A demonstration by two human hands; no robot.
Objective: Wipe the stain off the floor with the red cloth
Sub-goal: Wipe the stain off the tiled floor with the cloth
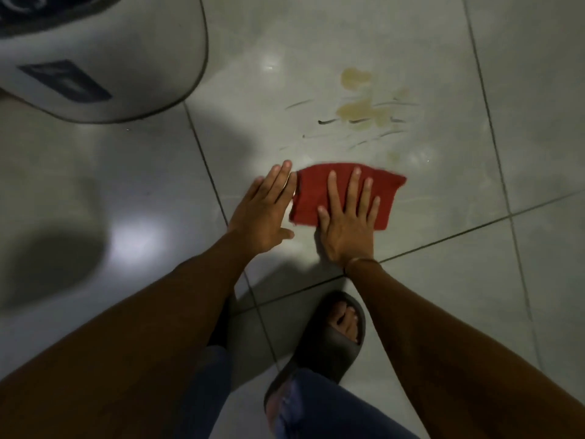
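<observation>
A folded red cloth point(384, 193) lies flat on the grey tiled floor point(443, 42). My right hand point(348, 223) presses down on it, palm flat and fingers spread. My left hand point(264, 213) rests flat on the tile just left of the cloth, its fingertips at the cloth's left edge. The stain point(359, 110) is a set of yellowish patches with dark smeared streaks, on the tile just beyond the cloth. A smaller yellowish patch point(354, 77) sits farther up.
A large white rounded appliance point(110, 58) with a dark label stands at the upper left. My foot in a dark slide sandal point(329, 340) is planted below my hands, beside my blue-jeaned knee point(316, 407). Tile grout lines cross the floor.
</observation>
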